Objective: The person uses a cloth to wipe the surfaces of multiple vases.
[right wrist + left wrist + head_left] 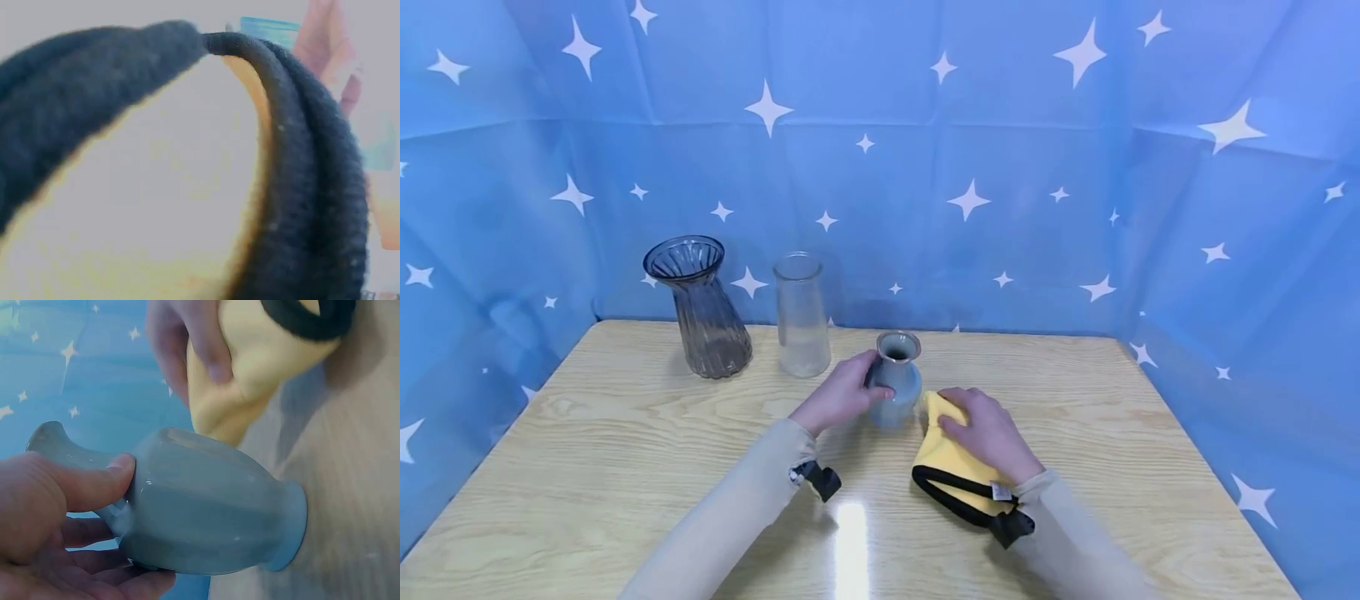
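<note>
My left hand [841, 393] grips a small grey-blue glazed vase [904, 385] that stands upright on the table. In the left wrist view the thumb lies along the neck of the vase [200, 500], and the fingers curl round the other side. My right hand [991, 432] holds a folded yellow cloth [951, 450] with black edging, its upper end bunched under the fingers. That end comes right up to the vase's side. Black edging [294, 162] and a pale, overexposed stretch of the cloth cover most of the right wrist view, hiding the right fingers there.
A dark ridged glass vase [709, 321] with a flared rim stands at the back left of the wooden table [625, 467]. Between it and the small vase is a transparent glass vase [802, 321]. Blue star-patterned fabric [880, 183] hangs behind and along both sides.
</note>
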{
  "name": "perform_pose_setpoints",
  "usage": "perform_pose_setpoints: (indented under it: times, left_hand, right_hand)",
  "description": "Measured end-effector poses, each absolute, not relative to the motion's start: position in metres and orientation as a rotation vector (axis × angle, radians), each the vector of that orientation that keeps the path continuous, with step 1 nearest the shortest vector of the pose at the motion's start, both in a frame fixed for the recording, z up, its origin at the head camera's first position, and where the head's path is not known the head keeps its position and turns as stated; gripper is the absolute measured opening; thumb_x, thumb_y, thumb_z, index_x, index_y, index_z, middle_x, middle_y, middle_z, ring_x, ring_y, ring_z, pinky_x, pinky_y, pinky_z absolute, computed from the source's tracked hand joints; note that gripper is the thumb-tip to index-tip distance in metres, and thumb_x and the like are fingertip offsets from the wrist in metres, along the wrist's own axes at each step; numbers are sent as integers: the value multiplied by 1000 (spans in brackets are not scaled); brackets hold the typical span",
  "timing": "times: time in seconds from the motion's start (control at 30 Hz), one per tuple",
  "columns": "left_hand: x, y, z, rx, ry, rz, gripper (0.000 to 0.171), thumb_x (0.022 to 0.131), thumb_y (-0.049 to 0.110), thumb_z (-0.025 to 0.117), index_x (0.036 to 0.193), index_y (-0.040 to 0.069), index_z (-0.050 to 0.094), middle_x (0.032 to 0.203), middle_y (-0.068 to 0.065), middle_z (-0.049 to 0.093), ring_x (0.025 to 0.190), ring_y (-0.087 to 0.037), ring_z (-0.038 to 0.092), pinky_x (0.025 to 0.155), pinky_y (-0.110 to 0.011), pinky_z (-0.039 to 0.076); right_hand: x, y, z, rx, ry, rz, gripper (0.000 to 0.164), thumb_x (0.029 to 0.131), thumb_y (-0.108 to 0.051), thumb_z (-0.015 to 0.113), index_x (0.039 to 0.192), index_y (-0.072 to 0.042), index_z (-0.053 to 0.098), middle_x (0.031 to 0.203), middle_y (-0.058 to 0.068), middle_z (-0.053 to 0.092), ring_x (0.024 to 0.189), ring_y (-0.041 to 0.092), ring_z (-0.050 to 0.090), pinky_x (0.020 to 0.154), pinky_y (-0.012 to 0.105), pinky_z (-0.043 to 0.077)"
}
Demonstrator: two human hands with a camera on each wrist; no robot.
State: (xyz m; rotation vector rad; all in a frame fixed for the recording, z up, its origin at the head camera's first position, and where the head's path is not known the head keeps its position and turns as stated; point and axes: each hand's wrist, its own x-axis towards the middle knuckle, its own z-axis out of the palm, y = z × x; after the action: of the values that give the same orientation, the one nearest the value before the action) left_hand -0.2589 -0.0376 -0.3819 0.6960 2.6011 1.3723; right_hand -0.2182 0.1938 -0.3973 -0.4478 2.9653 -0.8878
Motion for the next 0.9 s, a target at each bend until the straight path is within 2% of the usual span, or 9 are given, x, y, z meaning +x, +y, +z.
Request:
perform_pose_setpoints:
  times: [0.17,0.33,0.53,0.73,0.9]
  left_hand:
    - [-280,-36,-382,645,2638,1353,47,89,7,69,129,-7,50,127,-23,56,120,-34,52,102,-43,42]
    - [-297,-34,-381,567,2668,1324,56,91,9,67,138,-9,42,135,-26,50,125,-36,47,105,-43,38]
    - [-314,-27,-384,484,2762,1343,58,93,11,65,140,-9,39,138,-26,47,128,-37,44,108,-43,35]
    - [-322,-23,-392,463,2843,1355,59,94,12,63,142,-9,36,140,-26,44,130,-35,42,109,-40,32]
    - [-317,-28,-393,453,2883,1289,67,99,23,56,148,-8,23,150,-29,26,140,-37,25,113,-43,23]
  right_hand:
    - [-221,206,-387,-446,2966,-852,42,95,-17,61,131,4,54,114,20,61,81,23,57,67,38,47]
    - [-223,214,-385,-411,2964,-850,44,98,-18,56,133,7,48,116,25,59,93,32,59,71,44,49]
    - [-228,217,-392,-348,2919,-820,47,100,-20,52,135,9,43,111,25,58,90,33,58,69,44,49]
    - [-229,220,-404,-345,2831,-807,52,103,-30,47,138,8,41,118,26,57,106,41,55,82,52,48]
    - [-230,228,-403,-347,2813,-830,61,102,-40,44,142,6,37,125,30,50,112,43,52,90,55,44]
